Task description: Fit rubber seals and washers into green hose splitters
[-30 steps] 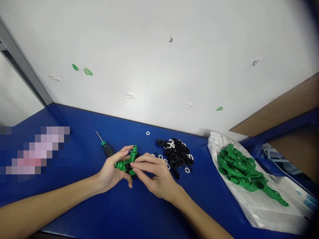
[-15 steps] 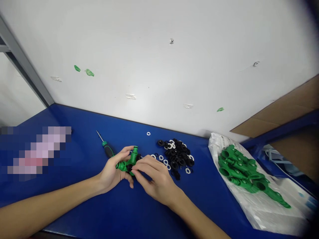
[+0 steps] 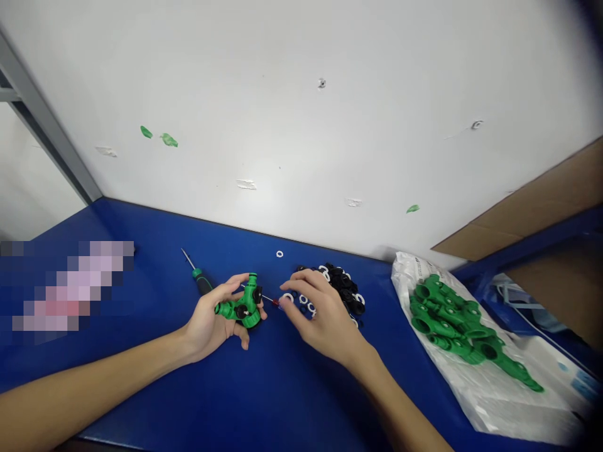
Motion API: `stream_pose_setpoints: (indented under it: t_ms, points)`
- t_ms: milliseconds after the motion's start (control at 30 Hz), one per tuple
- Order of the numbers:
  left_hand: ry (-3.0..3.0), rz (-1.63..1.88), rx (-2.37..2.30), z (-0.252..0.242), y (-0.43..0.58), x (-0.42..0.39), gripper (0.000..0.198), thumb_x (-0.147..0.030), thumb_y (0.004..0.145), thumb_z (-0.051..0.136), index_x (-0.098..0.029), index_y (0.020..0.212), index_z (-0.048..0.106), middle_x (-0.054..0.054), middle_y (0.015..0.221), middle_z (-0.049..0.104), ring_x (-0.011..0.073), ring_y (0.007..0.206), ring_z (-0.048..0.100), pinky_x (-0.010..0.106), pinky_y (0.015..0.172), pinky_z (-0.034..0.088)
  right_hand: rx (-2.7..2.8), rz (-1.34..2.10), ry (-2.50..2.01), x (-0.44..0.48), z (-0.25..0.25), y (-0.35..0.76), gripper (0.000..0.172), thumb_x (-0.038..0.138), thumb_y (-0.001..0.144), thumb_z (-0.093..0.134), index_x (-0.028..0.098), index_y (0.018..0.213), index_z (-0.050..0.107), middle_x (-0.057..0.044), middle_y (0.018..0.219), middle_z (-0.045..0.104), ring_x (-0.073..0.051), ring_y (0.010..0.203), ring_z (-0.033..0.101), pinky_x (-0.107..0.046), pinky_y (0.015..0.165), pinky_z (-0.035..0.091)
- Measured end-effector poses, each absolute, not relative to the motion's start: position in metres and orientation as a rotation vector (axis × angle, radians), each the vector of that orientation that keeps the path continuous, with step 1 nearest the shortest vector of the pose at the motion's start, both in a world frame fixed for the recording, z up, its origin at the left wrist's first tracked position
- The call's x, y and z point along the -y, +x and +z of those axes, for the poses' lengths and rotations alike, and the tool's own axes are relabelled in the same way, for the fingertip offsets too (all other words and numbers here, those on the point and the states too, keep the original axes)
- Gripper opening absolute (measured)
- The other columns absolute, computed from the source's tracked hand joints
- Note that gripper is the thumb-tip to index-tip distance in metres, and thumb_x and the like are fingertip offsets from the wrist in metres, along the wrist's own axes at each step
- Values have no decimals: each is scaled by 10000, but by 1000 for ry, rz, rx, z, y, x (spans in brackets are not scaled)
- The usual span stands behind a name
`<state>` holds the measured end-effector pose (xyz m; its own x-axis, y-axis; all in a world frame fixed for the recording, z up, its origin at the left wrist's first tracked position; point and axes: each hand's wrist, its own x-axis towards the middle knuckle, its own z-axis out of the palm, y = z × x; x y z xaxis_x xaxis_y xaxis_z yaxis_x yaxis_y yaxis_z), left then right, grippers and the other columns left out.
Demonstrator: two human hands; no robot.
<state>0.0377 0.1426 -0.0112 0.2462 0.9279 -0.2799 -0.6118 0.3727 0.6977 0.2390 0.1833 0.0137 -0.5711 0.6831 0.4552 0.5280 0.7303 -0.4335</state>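
Note:
My left hand [image 3: 214,314] is closed around a green Y-shaped hose splitter [image 3: 251,300] with black valve knobs, one facing me and one on its right side. My right hand [image 3: 323,311] is apart from the splitter, its thumb and fingers spread with nothing visible between them. It hovers at the left side of a pile of black rings and caps [image 3: 346,285] and hides part of it. Several white ring washers [image 3: 303,300] lie near the fingertips. A thin metal shaft with a red part [image 3: 276,302] shows between the two hands.
Behind my left hand lies a green-and-black screwdriver [image 3: 200,279]. One white washer [image 3: 279,254] sits alone near the wall [image 3: 282,125]. At right, a white plastic bag [image 3: 464,389] bears several green splitter bodies [image 3: 447,314]. A pixelated pink object [image 3: 80,285] is at left.
My right hand has let go of the black knob on the splitter, moved right and opened. The left hand still holds the splitter, slightly further left.

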Motion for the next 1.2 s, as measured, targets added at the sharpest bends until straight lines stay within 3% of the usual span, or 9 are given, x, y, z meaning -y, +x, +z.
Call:
stream_pose_setpoints:
  t_ms: [133, 267, 367, 533, 667, 800, 1200]
  points:
    - [508, 1136, -743, -9, 36, -145, 316, -302, 936, 374, -185, 1208, 487, 109, 834, 637, 332, 858, 670, 303, 386, 515, 2613, 167, -1100, -188, -1, 241, 172, 280, 835, 690, 170, 967, 694, -108, 1013, 639, -280, 940, 573, -460, 832, 520]
    - [541, 1132, -748, -10, 35, -145, 307, -308, 937, 376, -188, 1193, 495, 123, 862, 645, 339, 867, 669, 301, 389, 511, 2630, 79, -1133, -192, -10, 234, 82, 201, 878, 629, 142, 881, 686, -123, 964, 670, -289, 920, 587, -450, 802, 523]
    - [556, 1141, -750, -9, 34, -144, 289, -314, 937, 378, -189, 1165, 502, 124, 862, 640, 342, 872, 665, 298, 388, 504, 2339, 321, -1137, -197, -3, 243, 100, 221, 911, 592, 159, 915, 670, -83, 869, 706, -233, 823, 644, -385, 761, 545]
    - [561, 1183, -752, -8, 34, -144, 278, -300, 938, 380, -183, 1162, 496, 123, 865, 632, 317, 852, 648, 302, 400, 505, 1817, 709, -1033, -194, 11, 278, 143, 317, 857, 670, 192, 911, 713, -35, 774, 735, -154, 578, 660, -257, 511, 537]
    - [542, 1215, -785, -10, 34, -146, 303, -292, 941, 385, -188, 1210, 477, 112, 859, 632, 285, 804, 637, 312, 417, 516, 1848, 694, -883, -178, 12, 282, 101, 222, 821, 714, 224, 916, 745, -29, 776, 751, -163, 629, 690, -256, 553, 566]
    - [555, 1210, -811, -11, 36, -146, 293, -288, 942, 386, -190, 1199, 486, 107, 844, 635, 283, 797, 634, 321, 426, 523, 1977, 661, -735, -167, 13, 272, 193, 137, 827, 702, 232, 990, 742, -28, 775, 751, -156, 641, 685, -255, 574, 552]
    - [548, 1194, -837, -11, 37, -144, 361, -301, 927, 429, -195, 1271, 458, 100, 832, 642, 286, 806, 631, 329, 432, 534, 2040, 622, -701, -165, 14, 270, 236, 90, 841, 677, 221, 1033, 719, -34, 802, 740, -148, 649, 670, -262, 576, 541]
